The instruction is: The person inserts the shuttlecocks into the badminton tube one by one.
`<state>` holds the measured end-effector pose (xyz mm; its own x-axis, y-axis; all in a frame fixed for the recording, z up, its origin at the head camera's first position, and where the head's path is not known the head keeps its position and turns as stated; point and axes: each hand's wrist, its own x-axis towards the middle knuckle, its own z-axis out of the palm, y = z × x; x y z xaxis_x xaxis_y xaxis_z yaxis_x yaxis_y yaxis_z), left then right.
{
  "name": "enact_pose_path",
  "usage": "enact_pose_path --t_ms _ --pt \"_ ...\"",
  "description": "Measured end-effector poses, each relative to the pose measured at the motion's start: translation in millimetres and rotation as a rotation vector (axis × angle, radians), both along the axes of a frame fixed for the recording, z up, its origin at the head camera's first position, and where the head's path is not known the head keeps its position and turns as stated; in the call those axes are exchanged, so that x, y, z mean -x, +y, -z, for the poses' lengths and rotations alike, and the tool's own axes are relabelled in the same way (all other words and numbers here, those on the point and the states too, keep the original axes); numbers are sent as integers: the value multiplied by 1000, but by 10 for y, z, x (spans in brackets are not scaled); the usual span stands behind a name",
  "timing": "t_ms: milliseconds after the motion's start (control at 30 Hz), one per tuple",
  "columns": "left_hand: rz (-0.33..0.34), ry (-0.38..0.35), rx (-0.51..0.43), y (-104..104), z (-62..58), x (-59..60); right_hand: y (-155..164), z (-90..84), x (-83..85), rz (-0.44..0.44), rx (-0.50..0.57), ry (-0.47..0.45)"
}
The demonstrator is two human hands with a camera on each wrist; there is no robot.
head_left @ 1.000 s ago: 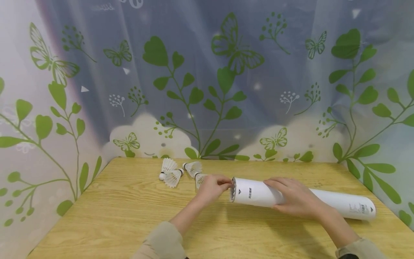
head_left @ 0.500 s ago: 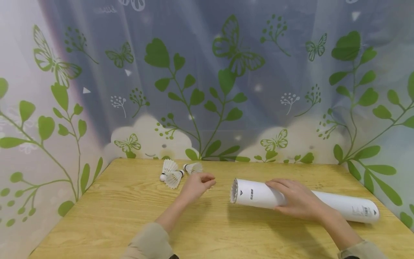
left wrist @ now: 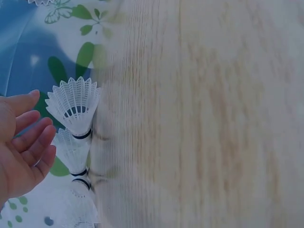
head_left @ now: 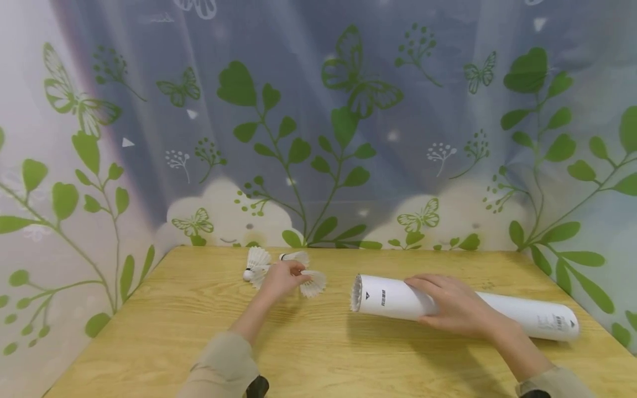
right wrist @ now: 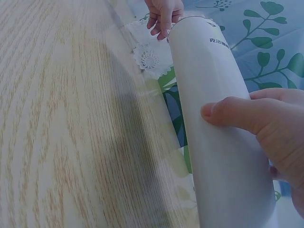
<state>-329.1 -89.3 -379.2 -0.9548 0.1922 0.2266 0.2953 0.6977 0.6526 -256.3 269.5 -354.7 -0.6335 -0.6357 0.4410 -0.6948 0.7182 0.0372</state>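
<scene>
My right hand [head_left: 455, 307] grips a long white shuttlecock tube [head_left: 393, 298] around its middle; in the right wrist view the thumb [right wrist: 223, 111] lies along the tube's side. The tube lies slantwise on the table, and white scalloped skirt edges [head_left: 355, 293] show at its left mouth. Over at the back left, my left hand [head_left: 280, 281] hovers among loose white shuttlecocks, its fingertips overlapping the skirt of the nearest one [head_left: 313, 284]. The left wrist view has that hand's fingers [left wrist: 35, 137] loosely bent and apart, beside a shuttlecock [left wrist: 73, 104], holding nothing.
More shuttlecocks lie close by: one [head_left: 256, 260] at the left, another [head_left: 297, 256] behind the left hand, and one partly hidden under it. The wooden table [head_left: 318, 354] ends at a patterned curtain [head_left: 298, 210] along the back.
My left hand has left the tube's mouth and moved left to the shuttlecocks. The skirt of one it was covering now shows. The right hand and tube have stayed nearly still.
</scene>
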Motion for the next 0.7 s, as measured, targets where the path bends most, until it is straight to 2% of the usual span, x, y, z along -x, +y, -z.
enact_pose_path --t_ms 367,700 --pt "-7 -48 69 33 23 63 -19 -27 4 9 -1 -33" --pt "10 31 146 78 72 68 -24 5 5 14 -10 -26"
